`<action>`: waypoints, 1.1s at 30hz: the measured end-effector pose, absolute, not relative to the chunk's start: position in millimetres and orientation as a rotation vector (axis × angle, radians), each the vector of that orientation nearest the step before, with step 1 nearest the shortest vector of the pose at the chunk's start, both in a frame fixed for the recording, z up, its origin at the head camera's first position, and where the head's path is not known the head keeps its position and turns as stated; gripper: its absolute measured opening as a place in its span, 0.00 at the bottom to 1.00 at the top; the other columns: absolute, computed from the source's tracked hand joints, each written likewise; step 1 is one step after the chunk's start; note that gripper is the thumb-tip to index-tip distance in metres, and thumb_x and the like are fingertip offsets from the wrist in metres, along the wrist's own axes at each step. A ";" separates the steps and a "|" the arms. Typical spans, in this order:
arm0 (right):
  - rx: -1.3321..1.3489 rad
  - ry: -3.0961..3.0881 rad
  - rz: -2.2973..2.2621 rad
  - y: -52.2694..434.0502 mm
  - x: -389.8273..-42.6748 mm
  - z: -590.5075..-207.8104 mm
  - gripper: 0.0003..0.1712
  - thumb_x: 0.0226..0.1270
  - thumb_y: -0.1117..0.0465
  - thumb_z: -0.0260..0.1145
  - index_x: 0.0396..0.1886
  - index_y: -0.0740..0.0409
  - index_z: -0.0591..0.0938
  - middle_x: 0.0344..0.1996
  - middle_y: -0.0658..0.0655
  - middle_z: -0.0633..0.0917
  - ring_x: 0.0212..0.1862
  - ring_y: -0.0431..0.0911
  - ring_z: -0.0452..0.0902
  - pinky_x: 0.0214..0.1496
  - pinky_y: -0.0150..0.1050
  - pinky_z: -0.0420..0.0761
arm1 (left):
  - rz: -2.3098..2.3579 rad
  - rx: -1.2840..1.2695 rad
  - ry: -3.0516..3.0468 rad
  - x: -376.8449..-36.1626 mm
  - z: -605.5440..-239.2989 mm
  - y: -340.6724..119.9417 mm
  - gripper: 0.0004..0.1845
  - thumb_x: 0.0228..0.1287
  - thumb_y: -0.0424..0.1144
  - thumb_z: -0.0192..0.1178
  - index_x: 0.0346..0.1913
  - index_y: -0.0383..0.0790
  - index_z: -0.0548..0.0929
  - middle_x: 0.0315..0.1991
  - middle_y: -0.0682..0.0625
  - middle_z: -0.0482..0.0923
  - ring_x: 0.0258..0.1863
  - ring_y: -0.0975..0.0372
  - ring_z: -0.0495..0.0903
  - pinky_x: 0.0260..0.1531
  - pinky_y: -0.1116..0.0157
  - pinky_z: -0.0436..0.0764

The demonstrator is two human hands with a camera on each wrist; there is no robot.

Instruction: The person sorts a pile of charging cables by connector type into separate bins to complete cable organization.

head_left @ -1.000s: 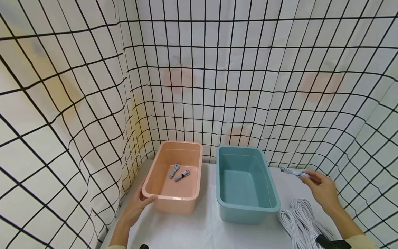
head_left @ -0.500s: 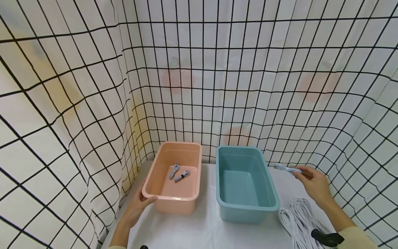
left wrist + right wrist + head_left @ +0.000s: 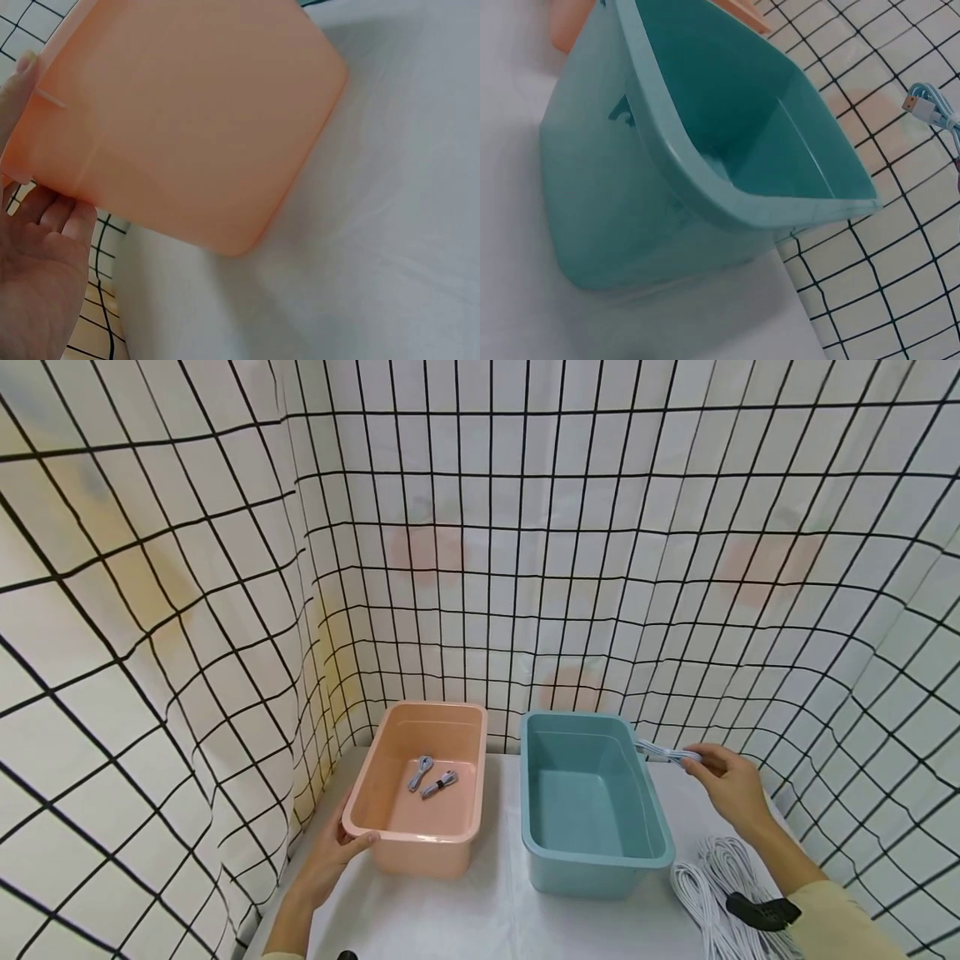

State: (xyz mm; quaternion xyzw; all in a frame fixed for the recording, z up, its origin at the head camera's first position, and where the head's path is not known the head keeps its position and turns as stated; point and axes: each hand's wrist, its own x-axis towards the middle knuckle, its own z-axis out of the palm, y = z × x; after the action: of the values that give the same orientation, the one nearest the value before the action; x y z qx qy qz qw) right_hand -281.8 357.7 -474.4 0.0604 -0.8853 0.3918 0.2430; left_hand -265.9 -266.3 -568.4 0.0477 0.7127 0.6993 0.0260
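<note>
Far left: the left hand (image 3: 330,860) is set against the near-left corner of the peach bin (image 3: 420,839), thumb hooked over the rim, fingers (image 3: 52,214) laid relaxed along the outer wall, as the left wrist cam shows. The bin is being steadied, not lifted; it sits flat on the white cloth (image 3: 465,918).

Inside the peach bin, 2 small bundled grey cables (image 3: 431,777) are seen lying on the floor, just beside each other, toward the back.

Centre: the teal bin (image 3: 592,860) is parked just right of the peach one, a narrow gap between. Nothing can be made out inside it from the head cam or the right wrist cam.

Right of that: a bundled pale-blue USB cable (image 3: 663,752) is pinched at its near end by thumb and fingertips of the right hand (image 3: 727,785). It is held in the air, its far end poking over the teal bin's right rim near the back. Its plug tip is caught at the edge of the right wrist cam.

Near right, a loose heap of white cord (image 3: 712,885) is lying on the cloth, close to the right forearm.

Judged step: the carry, w/ the cable nearly over a bin. The next move would call for the bundle to be brought fully clear of the rim, then the pinch eased so it drops flat inside.
</note>
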 end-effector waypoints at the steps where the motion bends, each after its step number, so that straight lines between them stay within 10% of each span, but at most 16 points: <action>1: 0.165 -2.419 1.077 355.6 -283.0 -473.9 0.17 0.76 0.60 0.68 0.57 0.67 0.83 0.46 0.69 0.87 0.39 0.22 0.77 0.40 0.18 0.75 | 2.162 0.142 2.200 -265.7 -568.5 -266.2 0.56 0.67 0.32 0.70 0.85 0.52 0.42 0.82 0.38 0.44 0.76 0.40 0.56 0.58 0.71 0.73; 33: 0.319 -2.407 1.138 308.0 -314.2 -463.2 0.15 0.75 0.62 0.68 0.55 0.66 0.84 0.44 0.65 0.88 0.40 0.34 0.83 0.41 0.20 0.78 | 2.146 0.130 2.206 -266.8 -569.2 -267.7 0.55 0.68 0.32 0.69 0.85 0.53 0.42 0.82 0.38 0.44 0.76 0.41 0.56 0.61 0.68 0.71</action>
State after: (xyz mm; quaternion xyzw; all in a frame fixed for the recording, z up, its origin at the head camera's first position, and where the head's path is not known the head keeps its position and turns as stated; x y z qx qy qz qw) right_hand -314.2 308.0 -463.2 0.1159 -0.8740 0.4132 0.2281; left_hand -266.8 -267.7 -569.2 0.0423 0.7158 0.6963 0.0306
